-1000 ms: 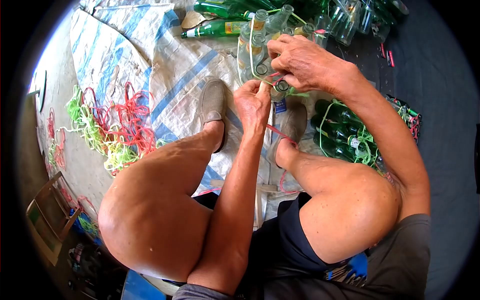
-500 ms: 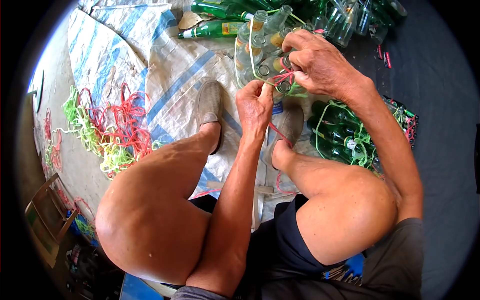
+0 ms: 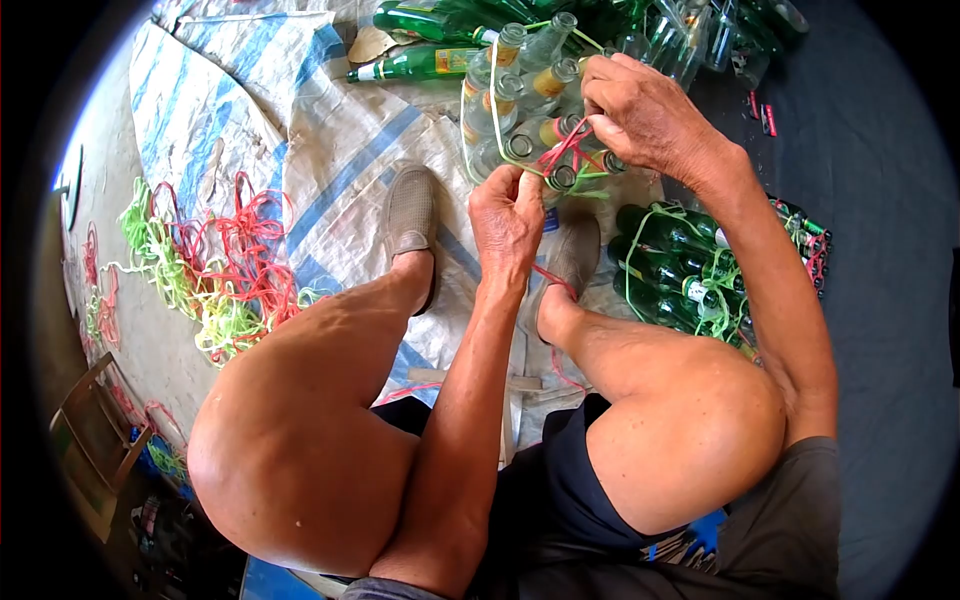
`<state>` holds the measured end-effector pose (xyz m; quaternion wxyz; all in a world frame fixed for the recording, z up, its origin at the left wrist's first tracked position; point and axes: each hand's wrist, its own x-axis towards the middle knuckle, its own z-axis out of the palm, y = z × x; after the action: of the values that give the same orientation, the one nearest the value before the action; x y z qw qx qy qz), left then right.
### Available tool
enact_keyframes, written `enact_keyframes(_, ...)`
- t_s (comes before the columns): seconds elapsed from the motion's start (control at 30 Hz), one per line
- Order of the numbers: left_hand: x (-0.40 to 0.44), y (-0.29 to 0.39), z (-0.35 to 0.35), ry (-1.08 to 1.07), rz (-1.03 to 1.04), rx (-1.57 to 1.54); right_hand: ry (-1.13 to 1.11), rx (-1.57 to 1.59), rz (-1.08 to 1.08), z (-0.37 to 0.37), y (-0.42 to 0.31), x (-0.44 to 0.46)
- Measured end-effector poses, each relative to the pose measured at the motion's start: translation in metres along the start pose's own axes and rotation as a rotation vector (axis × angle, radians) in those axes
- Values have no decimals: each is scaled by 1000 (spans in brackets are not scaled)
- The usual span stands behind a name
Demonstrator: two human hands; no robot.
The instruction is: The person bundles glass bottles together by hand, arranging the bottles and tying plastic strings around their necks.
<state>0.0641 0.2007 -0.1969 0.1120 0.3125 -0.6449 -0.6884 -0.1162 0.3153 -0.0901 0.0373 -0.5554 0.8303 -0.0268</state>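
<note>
A cluster of clear glass bottles (image 3: 502,88) stands upright in front of me, with a pale green string (image 3: 494,106) running around the necks. My left hand (image 3: 506,218) is closed at the near side of the cluster, thumb and forefinger pinching string beside a bottle mouth. Red string (image 3: 566,150) stretches over the near bottles between my two hands. Its upper part meets the fingers of my right hand (image 3: 645,115), which is closed on it above the right side of the cluster. More red string hangs below my left hand, near my shoe (image 3: 572,255).
Green bottles (image 3: 665,262) bound with string lie on the right. Loose green bottles (image 3: 425,63) and clear ones (image 3: 690,45) lie at the back. Tangled red and green string (image 3: 235,262) is heaped on the left, beside a blue-striped sheet (image 3: 330,165).
My right hand has moved slightly right, drawing the red string out longer over the bottles. A bottle mouth beneath it now shows. My left hand keeps its pinch beside the near bottle.
</note>
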Motion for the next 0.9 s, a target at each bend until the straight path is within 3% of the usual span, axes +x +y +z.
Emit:
enact_keyframes(0.2, -1, 3, -1, -9, -19, -8, 66, 37, -17, 13, 2, 1)
enact_keyframes(0.6, -3, -1, 5, 27, 25, -21, -113, 162, 168, 14, 4, 25)
enact_keyframes(0.7, -2, -3, 5, 31, 26, -32, -287, 324, 334, 8, 1, 34)
enact_keyframes(0.9, -8, 4, 0, 57, 63, 2, -409, 597, 521, 6, 3, 36)
